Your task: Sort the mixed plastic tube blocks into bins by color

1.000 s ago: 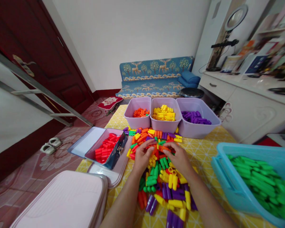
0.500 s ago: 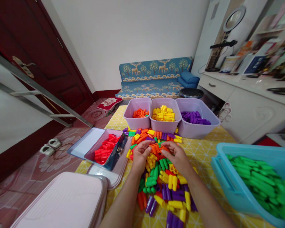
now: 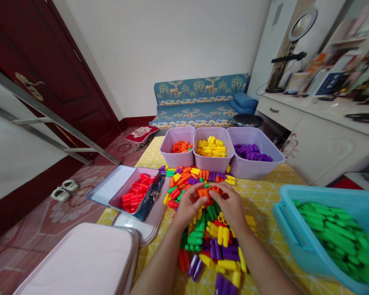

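My left hand (image 3: 187, 208) is closed, its thumb and fingers around an orange plastic building piece (image 3: 203, 193) of short joined tubes. Close beside it, my right hand (image 3: 232, 207) pinches another orange building piece (image 3: 214, 189), its round openings showing. Both hands are over a loose pile of tube-shaped pieces in several colours. Below the hands are green pieces (image 3: 195, 235), yellow pieces (image 3: 223, 236) and purple pieces (image 3: 196, 267). Beyond them lie more orange pieces (image 3: 204, 175). Fingers hide part of both held pieces.
Behind the pile stand lilac bins of orange (image 3: 176, 159), yellow (image 3: 213, 164) and purple pieces (image 3: 249, 171). A metal box (image 3: 147, 205) of red pieces is at left, near stacked pale lids (image 3: 80, 258). A blue tub (image 3: 298, 241) of green pieces stands at right.
My hands have drawn slightly back toward me and turned, still holding the orange pieces. The left fingers are curled more. The bins and boxes have stayed where they were.
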### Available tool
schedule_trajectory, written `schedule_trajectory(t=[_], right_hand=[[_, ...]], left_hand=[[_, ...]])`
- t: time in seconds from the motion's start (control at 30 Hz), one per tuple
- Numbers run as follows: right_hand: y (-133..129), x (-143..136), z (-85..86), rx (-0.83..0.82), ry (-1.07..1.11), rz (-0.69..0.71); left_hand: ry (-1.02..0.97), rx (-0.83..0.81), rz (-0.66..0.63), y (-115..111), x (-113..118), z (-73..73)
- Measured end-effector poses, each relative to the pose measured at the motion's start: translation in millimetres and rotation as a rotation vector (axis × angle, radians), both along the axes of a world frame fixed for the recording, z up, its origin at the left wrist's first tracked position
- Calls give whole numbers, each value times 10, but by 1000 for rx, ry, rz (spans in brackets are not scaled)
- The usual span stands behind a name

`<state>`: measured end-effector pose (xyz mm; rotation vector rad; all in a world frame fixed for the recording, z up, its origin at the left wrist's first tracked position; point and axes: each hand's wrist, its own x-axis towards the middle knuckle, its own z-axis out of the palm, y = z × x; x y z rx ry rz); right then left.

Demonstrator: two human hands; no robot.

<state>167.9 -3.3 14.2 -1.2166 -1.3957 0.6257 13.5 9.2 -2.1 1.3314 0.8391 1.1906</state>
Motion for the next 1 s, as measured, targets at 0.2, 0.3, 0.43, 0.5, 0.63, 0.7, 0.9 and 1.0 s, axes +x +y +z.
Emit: schedule_trajectory(t=[0.2,0.3,0.43,0.5,0.63,0.7,0.9,1.0], right_hand=[[83,145,-169,-35,-114,-129],[118,201,-241,-52,-233,-135],[141,196,-278,-111,-221,-104],[148,183,-285,-128,-212,-105],[159,175,-303,-132,-198,-91],[165,180,-315,-131,-194,-94],[180,195,-335,-146,-218,-96],[180,176,-337,-166,-206,-108]], left_hand=[[-7,-12,106,18,-3,24],[-17,8,210,34,-38,119],[-23,65,328,170,-131,314],[-45,79,354,328,-183,439],[-66,124,391,805,-275,747],[-35,154,432,1041,-311,912],[231,340,482,1104,-304,1075],[376,463,470,845,-189,824]])
